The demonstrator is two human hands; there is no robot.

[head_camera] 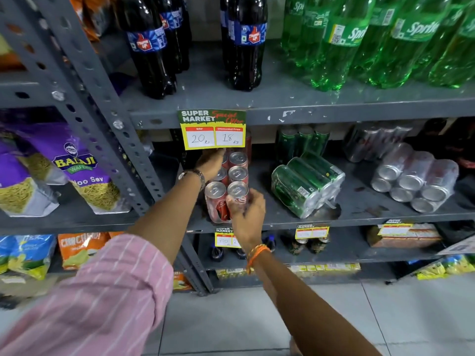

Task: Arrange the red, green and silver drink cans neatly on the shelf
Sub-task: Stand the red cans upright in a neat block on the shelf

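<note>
A shrink-wrapped pack of red cans (228,183) stands upright at the left end of the grey middle shelf (359,201). My left hand (210,163) grips its far left side, partly under the price tag. My right hand (246,209) holds its near right corner. A wrapped pack of green cans (305,183) lies on its side mid-shelf, with upright green cans (300,142) behind it. A wrapped pack of silver cans (416,178) lies on its side further right, with more silver cans (375,142) behind.
A yellow price tag (213,129) hangs from the upper shelf edge over the red pack. Dark cola bottles (151,47) and green soda bottles (359,39) stand above. Snack bags (77,170) fill the left bay beyond a slanted grey upright (108,119). Tiled floor lies below.
</note>
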